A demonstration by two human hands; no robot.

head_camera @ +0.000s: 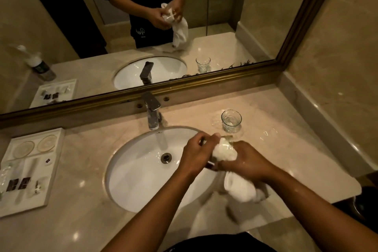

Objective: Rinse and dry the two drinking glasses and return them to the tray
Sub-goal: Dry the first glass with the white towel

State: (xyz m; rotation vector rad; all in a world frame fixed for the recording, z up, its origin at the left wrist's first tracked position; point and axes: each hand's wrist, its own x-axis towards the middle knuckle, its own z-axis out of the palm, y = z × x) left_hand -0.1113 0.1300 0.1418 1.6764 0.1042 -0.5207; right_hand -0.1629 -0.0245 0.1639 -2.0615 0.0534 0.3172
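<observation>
While hands [216, 157] grip it, glass [224, 149] lies sideways w/ towel [239, 188] inside.

- White oval sink [143, 180]: frame centre, set in beige marble counter [81, 221].
- Chrome faucet [152, 110]: behind sink.
- Clear drinking glass [231, 120]: right of faucet.
- White rectangular tray [30, 170]: far left.
</observation>
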